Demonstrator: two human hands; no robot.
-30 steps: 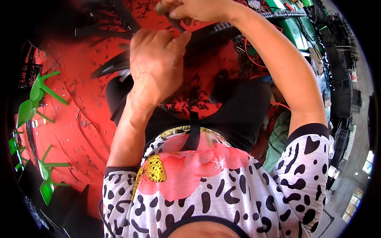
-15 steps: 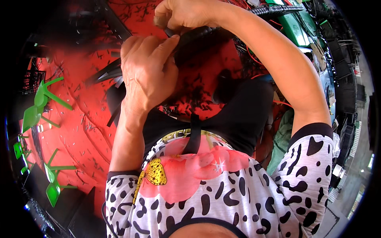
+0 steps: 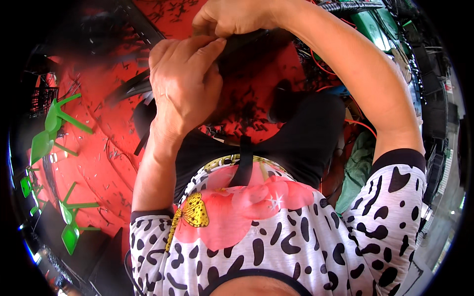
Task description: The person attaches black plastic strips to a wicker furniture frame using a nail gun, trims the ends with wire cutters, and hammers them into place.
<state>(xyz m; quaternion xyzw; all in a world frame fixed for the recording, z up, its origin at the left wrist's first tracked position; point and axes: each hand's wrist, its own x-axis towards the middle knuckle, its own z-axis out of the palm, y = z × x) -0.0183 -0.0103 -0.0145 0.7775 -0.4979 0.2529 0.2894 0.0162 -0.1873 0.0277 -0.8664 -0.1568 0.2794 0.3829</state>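
Both hands clamp one black strip (image 3: 247, 42): left hand (image 3: 185, 81) beside right hand (image 3: 232, 17). Keep grips close together; hold strip taut.

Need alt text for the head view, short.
Seen from above, a person's left hand and right hand meet on a long black strip held over a red surface strewn with small dark scraps. The person wears a black-and-white spotted top with a pink flower; green plastic chairs stand at the left edge.
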